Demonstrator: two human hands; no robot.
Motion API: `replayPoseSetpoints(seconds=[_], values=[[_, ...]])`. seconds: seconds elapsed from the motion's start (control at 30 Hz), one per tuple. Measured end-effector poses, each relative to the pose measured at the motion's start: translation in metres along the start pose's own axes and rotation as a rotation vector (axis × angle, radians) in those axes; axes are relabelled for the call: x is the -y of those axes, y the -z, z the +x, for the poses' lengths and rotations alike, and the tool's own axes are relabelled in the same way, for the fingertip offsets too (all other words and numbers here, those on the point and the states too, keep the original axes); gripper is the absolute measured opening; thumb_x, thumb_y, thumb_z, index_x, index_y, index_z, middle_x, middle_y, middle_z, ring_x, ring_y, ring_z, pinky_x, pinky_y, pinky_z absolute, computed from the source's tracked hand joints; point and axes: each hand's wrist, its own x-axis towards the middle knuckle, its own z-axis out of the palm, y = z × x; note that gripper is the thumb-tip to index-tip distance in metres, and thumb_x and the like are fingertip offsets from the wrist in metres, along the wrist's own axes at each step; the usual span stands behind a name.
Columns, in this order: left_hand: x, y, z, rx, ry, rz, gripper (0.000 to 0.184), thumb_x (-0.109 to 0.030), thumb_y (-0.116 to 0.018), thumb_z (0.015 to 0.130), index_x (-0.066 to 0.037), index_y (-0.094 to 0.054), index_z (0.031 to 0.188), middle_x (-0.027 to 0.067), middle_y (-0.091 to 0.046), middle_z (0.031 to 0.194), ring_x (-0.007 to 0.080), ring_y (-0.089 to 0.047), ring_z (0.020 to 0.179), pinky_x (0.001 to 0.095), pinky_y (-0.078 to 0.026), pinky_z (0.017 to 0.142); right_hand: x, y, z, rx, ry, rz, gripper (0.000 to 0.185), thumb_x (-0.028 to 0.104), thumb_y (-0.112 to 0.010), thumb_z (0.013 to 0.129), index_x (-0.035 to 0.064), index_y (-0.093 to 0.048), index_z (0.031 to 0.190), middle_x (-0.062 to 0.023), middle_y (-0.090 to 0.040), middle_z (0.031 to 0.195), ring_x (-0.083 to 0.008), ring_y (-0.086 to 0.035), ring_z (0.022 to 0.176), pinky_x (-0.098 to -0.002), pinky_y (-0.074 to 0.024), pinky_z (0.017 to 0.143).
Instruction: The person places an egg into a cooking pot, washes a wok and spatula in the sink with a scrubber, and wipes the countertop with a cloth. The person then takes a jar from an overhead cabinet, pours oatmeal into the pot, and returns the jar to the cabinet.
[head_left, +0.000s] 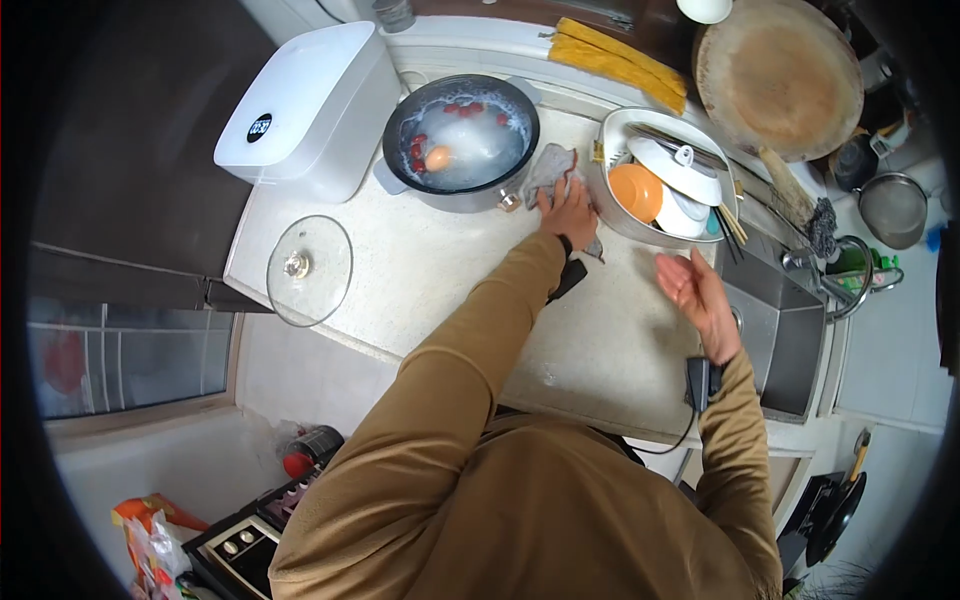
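My left hand (pixel 568 213) is on a crumpled grey cloth (pixel 552 166) on the counter, its fingers pressed over the fabric. The cloth lies between an electric cooking pot (pixel 455 196) and a white oval dish basin (pixel 640 232). In the pot, an egg (pixel 438 158) and several red dates (pixel 417 150) sit in cloudy, foamy water. My right hand (pixel 700 295) hovers near the sink edge, below the basin, with the palm partly turned up and nothing in it. The basin holds an orange bowl (pixel 634 192), a white lid (pixel 676 170) and chopsticks (pixel 733 226).
A glass lid (pixel 325 275) lies near the counter's left edge, in front of a white lidded bin (pixel 300 90). The steel sink (pixel 775 330) is at right, with its faucet (pixel 797 260). Behind are a yellow towel (pixel 618 65) and a round wooden board (pixel 778 75).
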Motion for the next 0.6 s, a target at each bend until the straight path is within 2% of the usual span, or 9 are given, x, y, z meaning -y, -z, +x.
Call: replayPoseSetpoints(seconds=[0.03,0.13,0.2,0.27,0.3,0.5,0.6], values=[[0.001,0.007,0.008,0.055,0.025,0.014,0.063,-0.036,-0.031,0.094,-0.003,-0.024,0.146,0.0118,-0.013,0.156,0.0335,-0.007,0.144,0.0635,-0.003,0.109,-0.002,0.004,-0.011,-0.003,0.006,-0.036,0.038,0.029,-0.048,0.098,-0.0021,-0.041,0.119,-0.0272,-0.058,0.116,-0.031,-0.063,0.103,-0.0409,-0.0558,0.085],[0.007,0.019,0.03,0.094,0.042,0.028,0.061,-0.033,-0.031,0.093,-0.005,-0.023,0.147,0.0104,-0.013,0.156,0.0325,-0.007,0.144,0.0627,-0.003,0.109,-0.008,0.016,-0.045,0.025,0.001,-0.096,0.037,0.03,-0.047,0.099,0.0025,-0.044,0.124,-0.0227,-0.062,0.113,-0.0272,-0.066,0.099,-0.039,-0.0565,0.082],[0.006,0.02,0.042,0.088,0.058,0.018,0.06,-0.03,-0.031,0.093,-0.006,-0.023,0.148,0.0093,-0.013,0.156,0.033,-0.007,0.144,0.0634,-0.003,0.109,-0.012,0.029,-0.066,0.055,-0.01,-0.122,0.037,0.03,-0.046,0.099,0.0046,-0.045,0.126,-0.0209,-0.063,0.111,-0.026,-0.067,0.096,-0.0384,-0.0571,0.079],[0.007,0.018,0.05,0.047,0.093,-0.015,0.059,-0.03,-0.034,0.093,-0.009,-0.025,0.147,0.0052,-0.014,0.157,0.0294,-0.006,0.145,0.0591,0.002,0.111,-0.019,0.042,-0.085,0.026,-0.017,-0.124,0.037,0.029,-0.044,0.1,0.0075,-0.045,0.13,-0.0179,-0.066,0.108,-0.024,-0.068,0.093,-0.0377,-0.0578,0.075],[0.012,0.017,0.053,0.051,0.095,-0.02,0.059,-0.03,-0.034,0.093,-0.009,-0.025,0.147,0.0052,-0.014,0.157,0.0294,-0.006,0.145,0.0591,0.002,0.111,-0.025,0.043,-0.094,-0.02,-0.012,-0.137,0.036,0.028,-0.043,0.1,0.0071,-0.046,0.129,-0.0178,-0.066,0.107,-0.024,-0.068,0.091,-0.0375,-0.0582,0.072],[0.012,0.023,0.085,-0.004,0.137,-0.033,0.059,-0.03,-0.043,0.091,-0.016,-0.028,0.147,0.0035,-0.015,0.157,0.0297,-0.006,0.144,0.0614,0.001,0.11,-0.043,0.077,-0.144,-0.083,0.042,-0.158,0.035,0.026,-0.044,0.1,0.0067,-0.047,0.129,-0.0157,-0.067,0.106,-0.0231,-0.068,0.089,-0.0361,-0.0578,0.072],[0.022,0.015,0.104,-0.113,0.14,-0.035,0.057,-0.03,-0.047,0.09,-0.018,-0.034,0.144,0.0044,-0.019,0.156,0.03,-0.008,0.143,0.0634,-0.002,0.109,-0.057,0.085,-0.165,-0.149,0.05,-0.145,0.035,0.026,-0.045,0.1,0.0062,-0.048,0.128,-0.0149,-0.067,0.105,-0.0227,-0.068,0.088,-0.0357,-0.0576,0.071]])
